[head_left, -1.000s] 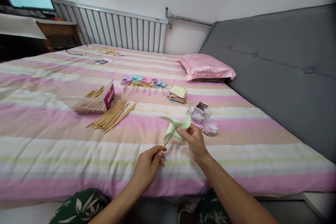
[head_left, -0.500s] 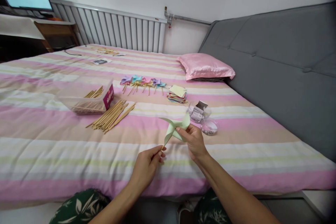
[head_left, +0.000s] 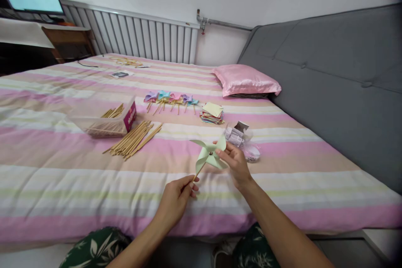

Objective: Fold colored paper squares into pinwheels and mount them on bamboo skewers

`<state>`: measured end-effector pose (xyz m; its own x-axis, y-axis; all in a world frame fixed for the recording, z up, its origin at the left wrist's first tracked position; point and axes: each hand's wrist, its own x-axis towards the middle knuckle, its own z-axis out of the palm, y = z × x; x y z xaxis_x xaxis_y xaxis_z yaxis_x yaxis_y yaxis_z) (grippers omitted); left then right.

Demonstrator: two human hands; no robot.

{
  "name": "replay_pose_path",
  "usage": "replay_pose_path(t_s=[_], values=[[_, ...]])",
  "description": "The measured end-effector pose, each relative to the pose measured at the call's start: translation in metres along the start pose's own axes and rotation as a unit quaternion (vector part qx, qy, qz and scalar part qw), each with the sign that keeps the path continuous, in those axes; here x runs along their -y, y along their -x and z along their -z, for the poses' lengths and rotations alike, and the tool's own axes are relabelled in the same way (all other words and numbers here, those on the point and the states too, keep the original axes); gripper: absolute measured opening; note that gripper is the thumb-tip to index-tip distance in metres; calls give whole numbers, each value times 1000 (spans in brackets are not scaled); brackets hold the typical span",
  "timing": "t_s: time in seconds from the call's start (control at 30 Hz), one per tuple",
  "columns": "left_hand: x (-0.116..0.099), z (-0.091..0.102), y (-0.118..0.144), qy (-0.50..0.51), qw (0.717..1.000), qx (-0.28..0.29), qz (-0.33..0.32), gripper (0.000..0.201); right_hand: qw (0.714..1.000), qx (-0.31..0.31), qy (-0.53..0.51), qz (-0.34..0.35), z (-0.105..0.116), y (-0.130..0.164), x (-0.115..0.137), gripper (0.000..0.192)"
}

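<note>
A pale green paper pinwheel [head_left: 209, 154] on a thin wooden stick is held up over the striped bed [head_left: 63, 184]. My left hand [head_left: 176, 201] pinches the lower end of the stick. My right hand [head_left: 235, 163] touches the right blade of the pinwheel with its fingertips, fingers spread. A small pin head shows at the pinwheel's centre.
A loose pile of wooden sticks [head_left: 133, 139] lies left of centre beside a clear plastic box [head_left: 100, 117] of sticks. Several finished pinwheels [head_left: 171, 99] and a stack of coloured paper squares [head_left: 212, 113] lie farther back. A small bag and dish of pins [head_left: 241, 142] sit right of my hands. A pink pillow [head_left: 246, 80] lies near the grey headboard.
My right hand has drawn back from the pinwheel's centre to its right blade, and the pinwheel now faces me with its pin visible. My left hand stays put.
</note>
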<state>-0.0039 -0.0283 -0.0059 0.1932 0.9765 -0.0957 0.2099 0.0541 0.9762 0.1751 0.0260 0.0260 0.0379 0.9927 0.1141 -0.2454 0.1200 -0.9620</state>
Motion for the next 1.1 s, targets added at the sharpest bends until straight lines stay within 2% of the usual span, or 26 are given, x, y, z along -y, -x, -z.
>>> replay_pose_path(t_s=[0.23, 0.67, 0.9, 1.1], values=[[-3, 1, -1, 8, 1000, -12, 7, 32, 999, -45, -15, 20, 0, -2, 3, 15], [-5, 0, 2, 38, 999, -21, 15, 35, 998, -62, 3, 12, -5, 0, -2, 18], [-6, 0, 1, 50, 998, -27, 16, 34, 999, -50, 15, -3, -8, 3, -3, 20], [0, 0, 1, 40, 999, -18, 16, 33, 999, -40, -29, 9, -6, 4, -3, 23]])
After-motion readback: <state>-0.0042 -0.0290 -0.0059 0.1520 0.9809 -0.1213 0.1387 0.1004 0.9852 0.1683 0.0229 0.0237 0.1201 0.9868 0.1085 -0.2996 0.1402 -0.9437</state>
